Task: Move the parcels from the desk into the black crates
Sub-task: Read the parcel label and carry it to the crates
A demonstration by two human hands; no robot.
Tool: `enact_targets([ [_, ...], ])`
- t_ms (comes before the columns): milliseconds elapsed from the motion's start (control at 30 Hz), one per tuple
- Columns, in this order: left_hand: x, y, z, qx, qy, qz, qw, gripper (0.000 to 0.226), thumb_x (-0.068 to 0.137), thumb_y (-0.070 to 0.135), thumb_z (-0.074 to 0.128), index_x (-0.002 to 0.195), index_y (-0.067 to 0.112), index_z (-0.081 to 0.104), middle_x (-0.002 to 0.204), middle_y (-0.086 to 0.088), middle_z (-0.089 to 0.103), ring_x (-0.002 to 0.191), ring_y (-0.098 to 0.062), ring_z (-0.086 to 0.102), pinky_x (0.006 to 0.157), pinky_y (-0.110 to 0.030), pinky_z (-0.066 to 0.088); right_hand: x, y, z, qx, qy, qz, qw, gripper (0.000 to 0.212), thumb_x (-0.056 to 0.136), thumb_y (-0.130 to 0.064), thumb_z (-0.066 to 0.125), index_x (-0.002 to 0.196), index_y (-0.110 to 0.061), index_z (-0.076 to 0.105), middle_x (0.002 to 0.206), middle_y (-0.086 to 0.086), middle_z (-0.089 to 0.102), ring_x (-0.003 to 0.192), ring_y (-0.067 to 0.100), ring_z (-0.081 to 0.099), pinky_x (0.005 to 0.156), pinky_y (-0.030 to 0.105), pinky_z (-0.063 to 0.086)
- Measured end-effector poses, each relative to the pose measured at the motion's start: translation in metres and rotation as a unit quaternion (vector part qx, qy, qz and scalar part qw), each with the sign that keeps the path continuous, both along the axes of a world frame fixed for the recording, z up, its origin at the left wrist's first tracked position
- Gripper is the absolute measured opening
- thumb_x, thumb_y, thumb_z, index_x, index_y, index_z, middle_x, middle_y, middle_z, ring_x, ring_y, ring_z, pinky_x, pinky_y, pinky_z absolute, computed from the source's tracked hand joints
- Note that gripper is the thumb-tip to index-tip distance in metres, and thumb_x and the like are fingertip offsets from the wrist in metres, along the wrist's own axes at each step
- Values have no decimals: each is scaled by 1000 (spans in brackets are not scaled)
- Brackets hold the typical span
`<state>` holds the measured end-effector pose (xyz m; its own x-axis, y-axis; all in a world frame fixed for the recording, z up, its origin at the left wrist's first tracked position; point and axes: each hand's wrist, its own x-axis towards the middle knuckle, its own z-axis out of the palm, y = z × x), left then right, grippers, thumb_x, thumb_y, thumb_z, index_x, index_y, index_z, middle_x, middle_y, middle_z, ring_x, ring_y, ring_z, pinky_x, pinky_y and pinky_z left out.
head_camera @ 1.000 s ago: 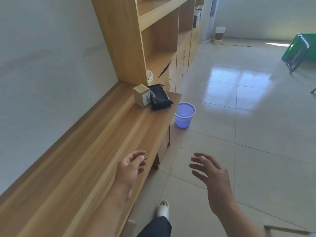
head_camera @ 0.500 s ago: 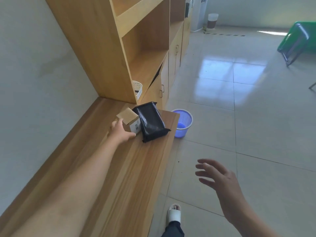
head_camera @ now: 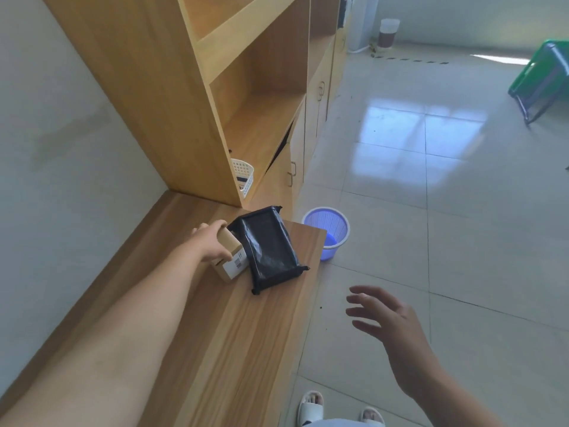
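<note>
Parcels, two in number, are lying at the far end of the wooden desk (head_camera: 215,334), close to where it is meeting the tall shelf unit (head_camera: 191,97). The person's left hand (head_camera: 209,245) is reaching out along the desktop and gripping the small cardboard box (head_camera: 231,257), fingers curling over its top edge and thumb lying against its near side; the box is tilting, its white label facing the viewer. Touching the box on its right, the black plastic-wrapped parcel (head_camera: 268,246) is resting flat near the desk's corner, with no hand on it. The right hand (head_camera: 391,328) is hovering over the tiled floor (head_camera: 462,241), well apart from both parcels, fingers spreading loosely and holding nothing. A blue mesh wastebasket (head_camera: 327,231) is standing on the floor just beyond the desk's end. A white lattice basket (head_camera: 243,177) is sitting behind the shelf unit's side panel. A green table (head_camera: 545,78) is showing at the far right, and two white slippers (head_camera: 311,406) are appearing at the bottom edge.
</note>
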<state>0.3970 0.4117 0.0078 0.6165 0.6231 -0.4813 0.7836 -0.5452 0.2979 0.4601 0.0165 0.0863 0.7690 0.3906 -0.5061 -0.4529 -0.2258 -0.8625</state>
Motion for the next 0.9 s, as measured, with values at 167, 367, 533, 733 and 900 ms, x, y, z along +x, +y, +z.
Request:
enact_targets([
  [167, -41, -9, 13, 6, -34, 44, 998, 91, 73, 27, 82, 151, 40, 39, 141, -4, 43, 128, -25, 40, 94, -43, 49, 22, 37, 6, 15, 0, 61, 998, 18, 100, -7, 61, 98, -11, 79, 97, 11, 79, 87, 22, 73, 88, 42, 57],
  [367, -114, -78, 76, -80, -242, 166, 952, 80, 59, 32, 86, 124, 64, 51, 130, 19, 46, 117, -5, 53, 80, -20, 50, 45, 84, 6, 32, 41, 181, 982, 16, 99, -11, 64, 108, -13, 77, 112, 17, 76, 97, 26, 73, 94, 46, 56],
  [533, -134, -184, 122, -73, -410, 197, 887, 92, 61, 32, 93, 142, 48, 52, 142, 12, 58, 134, -11, 55, 112, -26, 42, 73, 106, 15, 69, 115, 329, 935, 48, 85, -39, 77, 131, -27, 67, 119, 8, 76, 110, 30, 73, 92, 49, 59],
  [733, -112, -268, 142, -44, -478, 245, 842, 92, 67, 25, 93, 148, 36, 50, 151, 2, 55, 143, -23, 48, 121, -43, 34, 111, 97, 22, 146, 133, 538, 819, 53, 72, -57, 75, 124, -43, 73, 121, 4, 76, 109, 25, 75, 97, 47, 59],
  [900, -85, -317, 137, -47, -503, 309, 806, 105, 66, 31, 94, 151, 56, 38, 160, 25, 40, 153, -3, 29, 125, -42, 24, 137, 83, 17, 180, 132, 596, 772, 58, 76, -47, 74, 133, -39, 68, 134, 0, 71, 119, 24, 71, 94, 37, 60],
])
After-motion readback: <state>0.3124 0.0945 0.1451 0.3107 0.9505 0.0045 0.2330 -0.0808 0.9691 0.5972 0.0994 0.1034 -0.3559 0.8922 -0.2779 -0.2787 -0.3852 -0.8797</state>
